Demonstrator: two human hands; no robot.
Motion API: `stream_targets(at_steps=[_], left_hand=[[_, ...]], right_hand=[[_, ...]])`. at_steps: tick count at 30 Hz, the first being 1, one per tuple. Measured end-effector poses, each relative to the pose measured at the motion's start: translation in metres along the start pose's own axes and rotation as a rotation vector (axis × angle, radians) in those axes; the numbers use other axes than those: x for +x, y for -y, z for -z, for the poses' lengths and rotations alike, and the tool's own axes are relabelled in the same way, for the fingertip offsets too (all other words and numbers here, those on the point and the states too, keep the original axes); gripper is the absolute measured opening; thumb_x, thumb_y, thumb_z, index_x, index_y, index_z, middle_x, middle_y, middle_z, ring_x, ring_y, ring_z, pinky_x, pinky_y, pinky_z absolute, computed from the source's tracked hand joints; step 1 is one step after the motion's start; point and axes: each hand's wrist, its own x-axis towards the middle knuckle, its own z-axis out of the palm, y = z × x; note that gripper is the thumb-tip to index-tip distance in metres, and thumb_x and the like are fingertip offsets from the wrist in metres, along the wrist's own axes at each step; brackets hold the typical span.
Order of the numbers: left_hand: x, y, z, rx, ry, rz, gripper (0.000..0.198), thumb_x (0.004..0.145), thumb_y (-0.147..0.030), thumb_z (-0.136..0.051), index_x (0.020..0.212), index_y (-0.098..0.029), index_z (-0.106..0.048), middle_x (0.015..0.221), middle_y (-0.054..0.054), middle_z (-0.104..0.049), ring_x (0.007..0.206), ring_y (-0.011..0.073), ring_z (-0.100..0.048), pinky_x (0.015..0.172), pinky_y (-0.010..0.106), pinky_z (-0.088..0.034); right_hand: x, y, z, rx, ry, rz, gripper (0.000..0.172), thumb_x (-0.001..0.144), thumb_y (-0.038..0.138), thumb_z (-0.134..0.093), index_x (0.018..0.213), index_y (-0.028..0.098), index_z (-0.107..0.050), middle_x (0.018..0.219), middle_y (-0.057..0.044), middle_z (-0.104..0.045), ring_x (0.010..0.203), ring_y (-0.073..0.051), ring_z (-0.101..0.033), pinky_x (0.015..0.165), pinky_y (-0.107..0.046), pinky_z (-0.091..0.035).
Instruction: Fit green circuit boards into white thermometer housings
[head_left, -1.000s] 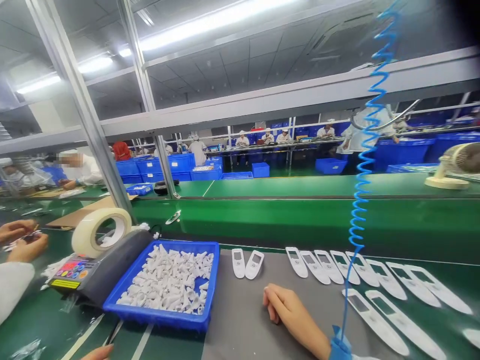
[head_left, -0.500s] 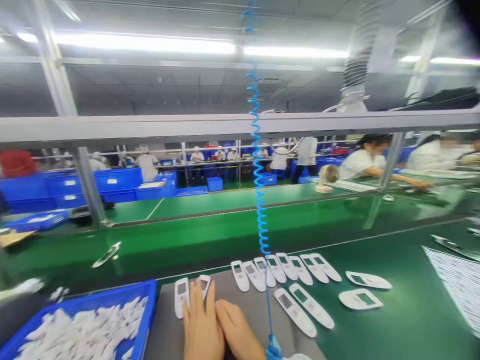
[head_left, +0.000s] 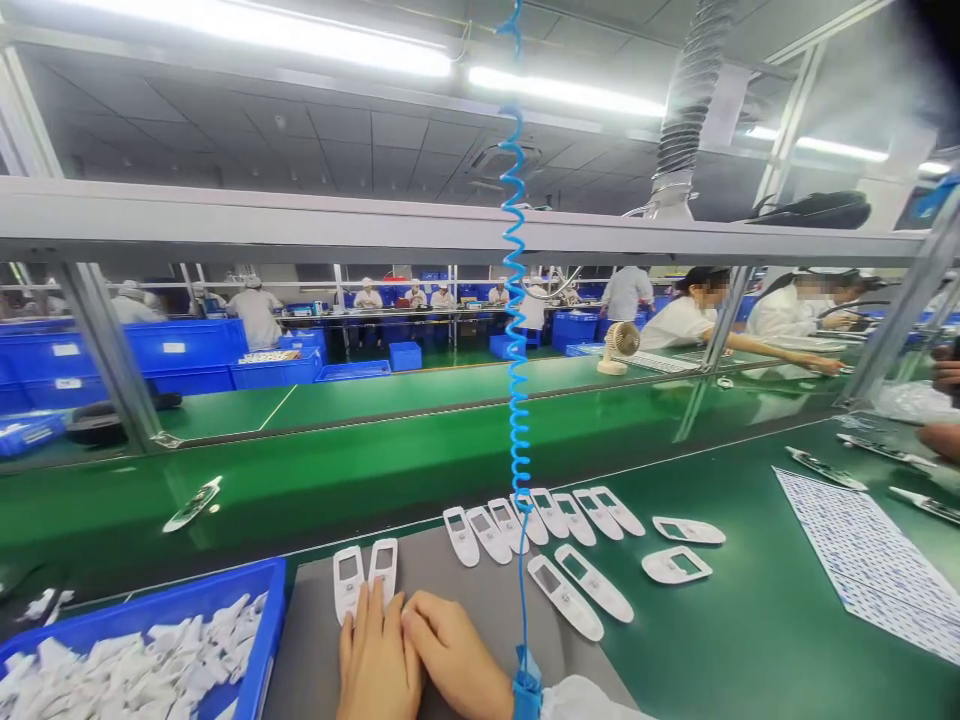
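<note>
My left hand (head_left: 379, 650) lies with its fingers stretched out over the lower ends of two white handset-shaped plastic housings, the left housing (head_left: 348, 570) and the right housing (head_left: 383, 562). Both rest side by side on a grey mat (head_left: 307, 640). Pressed against the left hand's side is my right hand (head_left: 457, 655), its fingers curled inward; whatever they hold, if anything, is hidden. A blue wrist strap (head_left: 527, 690) with a coiled blue cord (head_left: 517, 370) sits on my right wrist. Several similar housings (head_left: 566, 597) lie to the right.
A blue tray (head_left: 271, 620) of small white plastic parts (head_left: 142, 660) stands left. Two window-cut housings (head_left: 679, 565) and a printed sheet (head_left: 862, 560) lie right. Circuit boards (head_left: 825, 468) lie beyond. A green conveyor belt (head_left: 337, 455) carries another board (head_left: 193, 504). Co-workers sit across it.
The view has turned right, so things appear shifted left. My left hand has drawn back towards me, uncovering more of the right housing. My right hand's fingers look more curled.
</note>
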Motion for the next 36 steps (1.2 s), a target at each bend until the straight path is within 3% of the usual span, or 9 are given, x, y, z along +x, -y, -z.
stream_targets(at_steps=[6,12,21,28,36], left_hand=[[-0.006,0.0,0.0,-0.102,0.008,-0.039,0.043,0.08,-0.017,-0.026,0.117,-0.015,-0.047,0.131,0.01,-0.034,0.123,0.022,-0.025,0.1,0.042,-0.022],[-0.008,-0.003,-0.003,-0.086,-0.07,-0.022,0.042,0.079,-0.015,-0.026,0.114,-0.014,-0.05,0.129,0.01,-0.037,0.122,0.0223,-0.025,0.1,0.043,-0.022],[-0.01,-0.003,0.006,-0.095,0.035,-0.043,0.044,0.08,-0.017,-0.025,0.119,-0.01,-0.044,0.131,0.012,-0.033,0.123,0.0238,-0.024,0.1,0.043,-0.022],[-0.011,-0.002,0.004,-0.17,-0.034,-0.042,0.043,0.078,-0.017,-0.027,0.116,-0.013,-0.047,0.129,0.01,-0.038,0.122,0.0229,-0.026,0.1,0.043,-0.022],[-0.008,0.002,-0.011,-0.175,-0.081,-0.032,0.042,0.078,-0.018,-0.029,0.116,-0.014,-0.048,0.13,0.009,-0.037,0.123,0.0225,-0.024,0.101,0.042,-0.021]], right_hand=[[-0.002,0.004,0.002,0.061,0.015,0.01,0.026,0.082,0.028,-0.035,0.06,0.018,-0.044,0.06,0.002,-0.05,0.059,-0.012,-0.044,0.057,-0.022,-0.033],[-0.003,0.001,0.001,0.076,0.03,0.012,0.027,0.082,0.031,-0.035,0.06,0.018,-0.043,0.06,0.002,-0.05,0.059,-0.012,-0.044,0.057,-0.023,-0.034],[-0.004,0.0,0.001,0.102,0.048,0.021,0.028,0.083,0.034,-0.035,0.06,0.019,-0.041,0.06,0.003,-0.047,0.058,-0.012,-0.043,0.057,-0.022,-0.034],[-0.005,0.002,0.002,0.081,0.057,0.019,0.028,0.083,0.033,-0.034,0.061,0.019,-0.042,0.061,0.002,-0.047,0.059,-0.012,-0.043,0.058,-0.022,-0.034],[-0.004,0.002,0.002,0.074,0.058,0.006,0.028,0.083,0.034,-0.035,0.06,0.019,-0.041,0.059,0.003,-0.047,0.059,-0.012,-0.042,0.057,-0.022,-0.033]])
